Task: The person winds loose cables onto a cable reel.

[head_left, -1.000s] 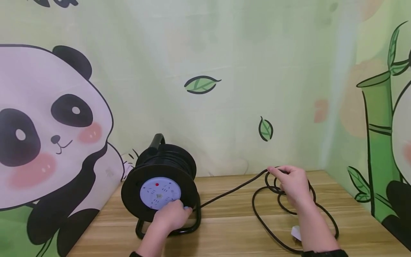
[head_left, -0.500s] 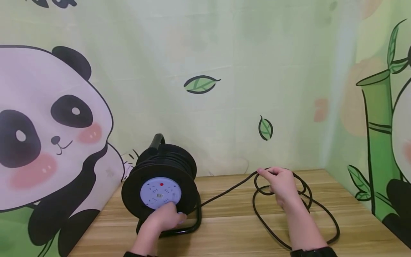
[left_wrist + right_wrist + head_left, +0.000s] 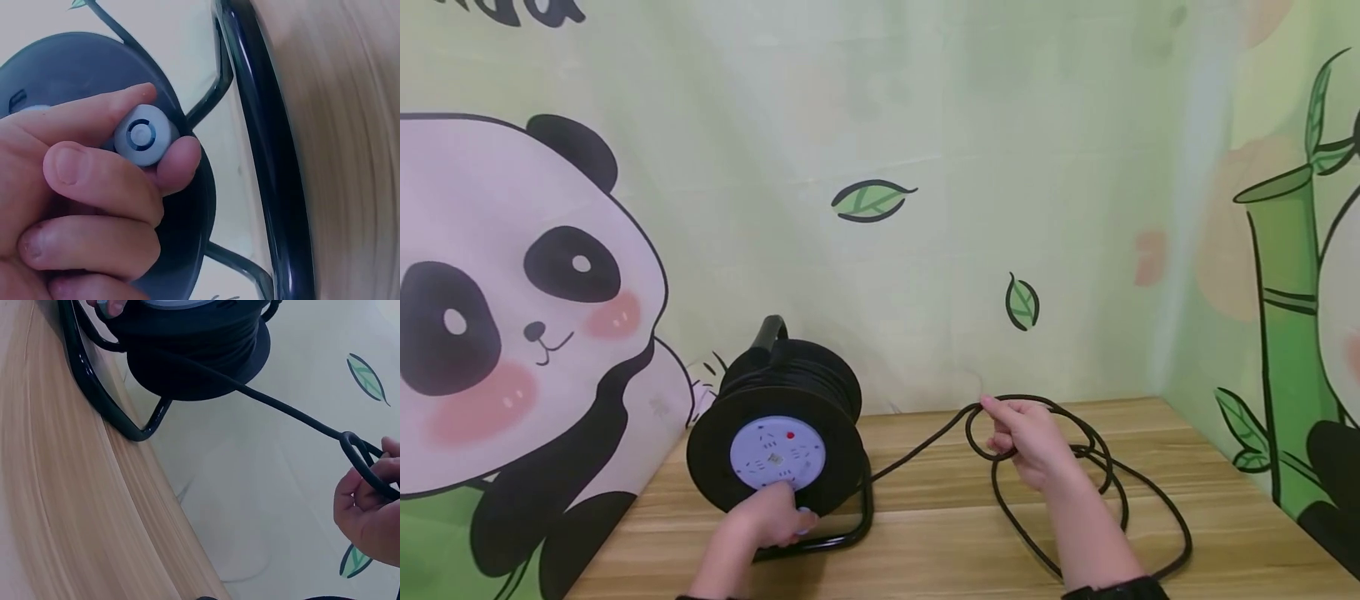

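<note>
With our left hand (image 3: 766,517) we grip the pale knob (image 3: 141,134) on the front of the cable reel (image 3: 711,454), which stands on the worktop (image 3: 925,550). Our right hand (image 3: 1032,442) pinches the black cable (image 3: 917,452) running from the reel; its loose loops spread to either side.

Soft light, bluish, hazy wrist views
</note>
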The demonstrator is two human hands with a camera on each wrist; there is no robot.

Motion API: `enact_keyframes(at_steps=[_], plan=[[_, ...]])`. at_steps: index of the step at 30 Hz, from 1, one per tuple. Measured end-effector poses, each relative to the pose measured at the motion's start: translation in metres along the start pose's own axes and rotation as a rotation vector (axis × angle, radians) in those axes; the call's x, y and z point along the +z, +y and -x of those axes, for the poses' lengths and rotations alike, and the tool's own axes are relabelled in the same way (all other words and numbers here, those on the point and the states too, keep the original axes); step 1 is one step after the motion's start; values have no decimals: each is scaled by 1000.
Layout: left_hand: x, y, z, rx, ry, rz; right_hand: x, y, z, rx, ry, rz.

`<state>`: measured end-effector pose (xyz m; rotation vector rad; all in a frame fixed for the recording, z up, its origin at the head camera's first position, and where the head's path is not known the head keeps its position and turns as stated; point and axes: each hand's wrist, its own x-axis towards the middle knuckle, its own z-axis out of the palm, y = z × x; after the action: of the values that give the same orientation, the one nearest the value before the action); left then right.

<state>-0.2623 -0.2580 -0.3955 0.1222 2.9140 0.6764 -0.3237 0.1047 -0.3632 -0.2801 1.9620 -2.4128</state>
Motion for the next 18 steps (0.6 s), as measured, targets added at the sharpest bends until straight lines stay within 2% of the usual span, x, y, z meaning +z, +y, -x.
enact_keyframes(at_steps=[6,13,16,18], plan=[[-5,-9,3,-12,-11,-28,7,3,0,87,-135,-195],[-15,-25,10,-17,28,-60,18,6,-1,150,-253,-413],[-18,-35,11,-35,35,-43,24,8,-1,119,-320,-411],[-21,-42,12,-49,31,-35,28,9,-2,103,-326,-374]])
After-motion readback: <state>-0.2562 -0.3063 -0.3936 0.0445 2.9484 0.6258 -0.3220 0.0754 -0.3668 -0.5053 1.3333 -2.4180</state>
